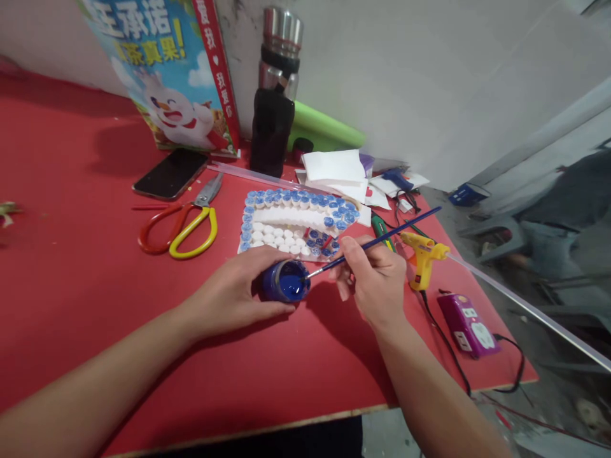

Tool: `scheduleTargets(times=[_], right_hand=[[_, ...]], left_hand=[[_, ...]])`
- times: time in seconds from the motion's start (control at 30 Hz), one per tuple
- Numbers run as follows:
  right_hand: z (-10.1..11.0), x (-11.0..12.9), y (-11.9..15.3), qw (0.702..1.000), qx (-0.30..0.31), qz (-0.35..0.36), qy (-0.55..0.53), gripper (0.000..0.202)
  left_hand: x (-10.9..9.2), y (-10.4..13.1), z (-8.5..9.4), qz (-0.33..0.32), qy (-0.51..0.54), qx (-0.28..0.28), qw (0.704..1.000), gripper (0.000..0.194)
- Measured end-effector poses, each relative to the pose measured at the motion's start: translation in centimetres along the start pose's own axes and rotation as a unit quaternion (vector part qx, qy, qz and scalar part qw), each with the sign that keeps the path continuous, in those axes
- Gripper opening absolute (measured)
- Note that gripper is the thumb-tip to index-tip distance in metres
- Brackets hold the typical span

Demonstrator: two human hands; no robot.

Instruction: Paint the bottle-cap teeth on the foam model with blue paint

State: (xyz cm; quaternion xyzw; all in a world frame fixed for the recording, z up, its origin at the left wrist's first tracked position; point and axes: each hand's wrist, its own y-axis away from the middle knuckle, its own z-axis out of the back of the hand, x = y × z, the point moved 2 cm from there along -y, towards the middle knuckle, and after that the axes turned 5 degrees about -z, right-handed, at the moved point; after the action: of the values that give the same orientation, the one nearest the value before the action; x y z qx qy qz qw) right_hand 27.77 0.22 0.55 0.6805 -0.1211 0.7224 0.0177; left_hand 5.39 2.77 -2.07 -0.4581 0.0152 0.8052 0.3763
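My left hand (238, 289) is wrapped round a small jar of blue paint (277, 283), tilted so its mouth faces me. In my right hand (375, 280) a blue-handled paintbrush (382, 238) is pinched between thumb and fingers. The brush's bristle end sits at the jar's mouth, by the paint. Just behind the jar lies a craft piece (291, 219) made of many small round white pieces. Those along its back and left edges have blue tops, while a middle group is plain white. My left fingers hide part of its front edge.
Red-and-yellow-handled scissors (193, 226) and a black phone (170, 173) lie left. A steel bottle (279, 70) and a printed bag (167, 76) stand behind. White sheets (334, 172) lie at the back. On the right are a yellow glue gun (422, 257), a purple box (468, 324) and cords near the table edge.
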Motion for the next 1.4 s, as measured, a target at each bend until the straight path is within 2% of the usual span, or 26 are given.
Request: scheduleTargets(times=[0.13,0.3,0.53,0.73,1.17,1.27,1.4], right_hand=[[-0.4,0.2,0.2,0.999,0.023,0.001,0.039,0.042],[-0.5,0.5,0.3,0.994,0.035,0.041,0.095,0.045],[-0.4,0.2,0.4,0.987,0.046,0.086,0.126,0.046],[-0.4,-0.1,0.6,0.982,0.055,0.093,0.152,0.042],[-0.5,-0.4,0.5,0.983,0.061,0.101,0.143,0.039],[-0.5,0.1,0.6,0.986,0.043,0.101,0.127,0.04],[0.4,0.4,0.2,0.997,-0.009,0.066,0.035,0.036]], left_hand=[[0.0,-0.1,0.0,-0.004,0.0,0.008,1.0,0.053],[0.1,-0.1,0.0,-0.005,-0.001,0.005,1.0,0.053],[0.2,0.0,-0.1,-0.001,0.006,0.004,1.0,0.054],[0.3,0.1,-0.2,-0.002,0.008,-0.004,1.0,0.055],[0.4,0.1,-0.1,0.0,0.009,-0.003,1.0,0.055],[0.4,0.0,-0.1,0.006,0.004,-0.004,1.0,0.055],[0.3,0.0,0.0,0.012,0.0,0.006,1.0,0.055]])
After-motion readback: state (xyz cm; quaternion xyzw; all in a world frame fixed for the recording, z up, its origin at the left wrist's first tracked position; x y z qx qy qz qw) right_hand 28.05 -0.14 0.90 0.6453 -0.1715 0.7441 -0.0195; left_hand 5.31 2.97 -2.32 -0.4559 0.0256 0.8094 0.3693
